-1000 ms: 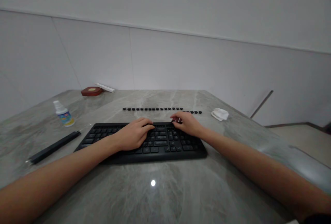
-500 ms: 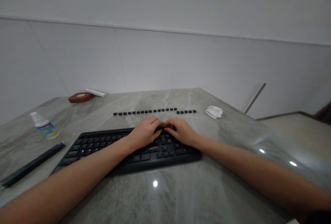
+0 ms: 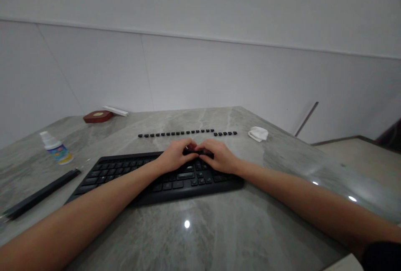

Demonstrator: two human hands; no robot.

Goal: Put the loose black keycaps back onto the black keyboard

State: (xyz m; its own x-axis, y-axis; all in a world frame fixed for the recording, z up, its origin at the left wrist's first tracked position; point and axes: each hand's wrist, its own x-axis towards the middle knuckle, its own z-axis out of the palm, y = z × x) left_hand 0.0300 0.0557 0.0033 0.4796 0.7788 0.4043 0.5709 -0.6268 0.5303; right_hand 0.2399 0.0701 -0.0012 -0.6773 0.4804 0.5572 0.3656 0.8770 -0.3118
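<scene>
A black keyboard (image 3: 125, 163) lies on the grey marbled table, partly covered by my forearms. My left hand (image 3: 178, 154) is closed at its far edge, right of the middle, with the thumb on the near side and the fingers curled behind. Close beside it, my right hand (image 3: 221, 157) grips the same edge, and the two thumbs nearly meet. A dark strip of the edge shows between the fingers; whether a small part is pinched there too is hidden. Beyond the hands, small black keycaps (image 3: 173, 133) stand in a long row, with a shorter row (image 3: 224, 133) to its right.
On the left are a spray bottle (image 3: 58, 150) and a long black bar (image 3: 40, 193). A reddish-brown case (image 3: 97, 116) and a white strip (image 3: 115, 111) lie near the wall. A folded white cloth (image 3: 258, 133) sits at the right, near the table's edge.
My hands keep their place at the keyboard's far edge, with small shifts of the fingers. The keyboard's near edge appears slightly higher in view. The keycap rows look the same.
</scene>
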